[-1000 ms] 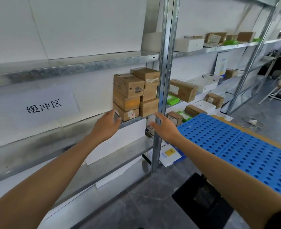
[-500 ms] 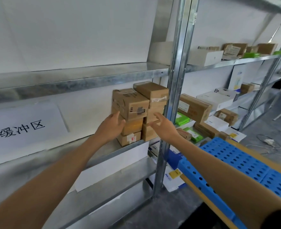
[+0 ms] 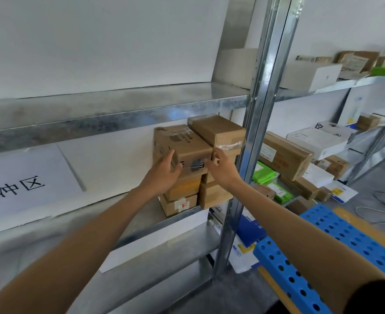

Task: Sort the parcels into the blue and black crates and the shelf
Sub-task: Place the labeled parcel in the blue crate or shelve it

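Now: the shelf (image 3: 141, 214) board at frame centre carries two columns of brown cartons, side by side and touching.

- Edges: the top parcel (image 3: 187, 143) caps the left column, above an orange-taped carton (image 3: 183, 186) and a bottom carton (image 3: 178, 205) with a red-and-white label. Its upper face sits near the front lip of the upper shelf board (image 3: 96, 114). Its right side is against the neighbouring carton (image 3: 218, 130), which stands slightly higher. Just right of that carton runs the steel upright (image 3: 262, 109), top to bottom of the frame.
- Open room: left of the stack, toward the paper sign (image 3: 23, 184) at frame left, and forward toward the camera. On the right the blue perforated panel (image 3: 323, 241) takes up the lower right of the frame.
- Left grip (image 3: 164, 171): against the top parcel's front left corner, thumb raised along the edge, fingers fairly straight and spread on the cardboard, not curled round it.
- Right grip (image 3: 221, 168): at the parcel's front right corner, thumb and forefinger curled in a C onto that edge, by the dark printed patch.
- The top parcel lies between the two grips, seated on its column, slightly skewed.
- Right bay: a long brown box (image 3: 284, 152) tilted over green packets (image 3: 263, 173); white boxes behind.
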